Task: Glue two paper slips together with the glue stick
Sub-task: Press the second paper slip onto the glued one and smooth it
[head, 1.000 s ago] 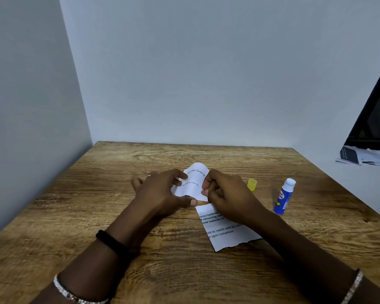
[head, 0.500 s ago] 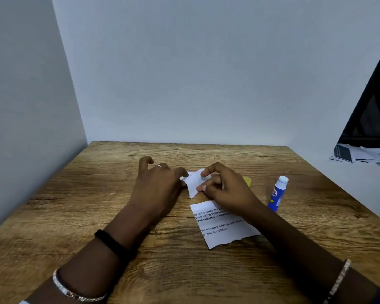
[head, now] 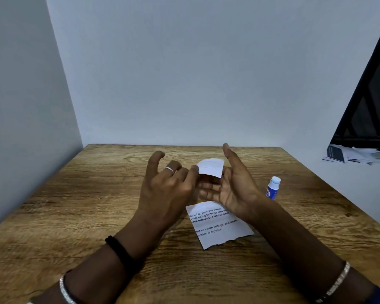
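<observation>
My left hand (head: 167, 183) is raised above the table and pinches the left edge of a small white paper slip (head: 211, 167) between thumb and forefinger. My right hand (head: 233, 187) is beside it, palm up and fingers spread, just under and to the right of the slip; whether it touches the slip I cannot tell. A larger torn paper slip (head: 217, 227) with printed text lies flat on the wooden table (head: 97, 194) below the hands. The blue glue stick (head: 272, 188), uncapped with its white tip up, stands to the right of my right hand.
Walls close off the table at the left and back. Beyond the table's right edge there is a dark monitor (head: 371, 106) with loose papers (head: 355, 155) under it. The yellow cap seen earlier is hidden behind my right hand.
Both hands have lifted off the table with the small slip. My right hand has let go of it and opened palm up; my left hand keeps its pinch.
</observation>
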